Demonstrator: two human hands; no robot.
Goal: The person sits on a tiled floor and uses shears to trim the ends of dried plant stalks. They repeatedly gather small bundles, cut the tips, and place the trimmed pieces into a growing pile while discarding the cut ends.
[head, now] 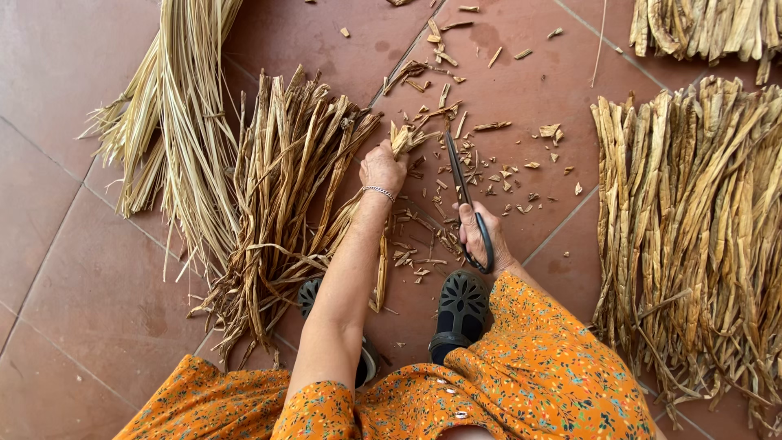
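My left hand (383, 167), with a thin bracelet at the wrist, is closed around a small bunch of dried leaf strips (405, 137) whose cut ends stick out past the fist toward the upper right. My right hand (481, 235) grips the black handles of a pair of scissors (461, 183). The blades point up, their tips just right of the bunch's ends. Short offcuts (497, 167) litter the red tiles around the blades.
A heap of brown dried strips (285, 195) lies at my left, with pale straw-coloured fibres (183, 114) beyond it. Flat trimmed strips (700, 220) are stacked at the right, more at the top right (709, 28). My black sandals (460, 314) stand on the tile floor (73, 277).
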